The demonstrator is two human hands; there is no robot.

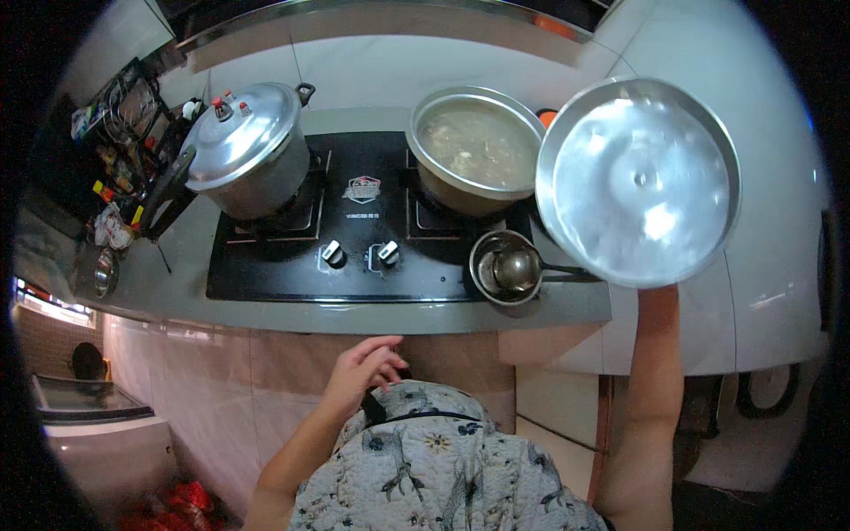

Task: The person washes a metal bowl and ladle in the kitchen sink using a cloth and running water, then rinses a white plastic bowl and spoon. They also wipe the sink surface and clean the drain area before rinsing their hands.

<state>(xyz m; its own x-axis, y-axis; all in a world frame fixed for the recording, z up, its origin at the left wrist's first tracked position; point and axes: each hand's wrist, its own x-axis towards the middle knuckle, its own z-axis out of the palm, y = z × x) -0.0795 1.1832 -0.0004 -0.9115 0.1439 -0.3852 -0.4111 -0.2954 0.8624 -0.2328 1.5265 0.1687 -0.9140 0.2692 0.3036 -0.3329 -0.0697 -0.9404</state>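
A round metal pot lid is raised at the right with its inner face towards me. My right hand is hidden behind it; only the wrist and forearm show below the rim, and the lid rests on that hand. Left of the lid, an uncovered metal pot on the right burner holds cloudy liquid with pale bits. My left hand hovers before the counter's front edge, fingers loosely curled and apart, holding nothing. Nearby, a ladle lies in a small metal bowl at the cooktop's front right corner.
A pressure cooker stands on the left burner of the black gas cooktop, its long handle reaching left. Further left, a dark rack and several packets crowd the grey counter. A red bag lies at lower left.
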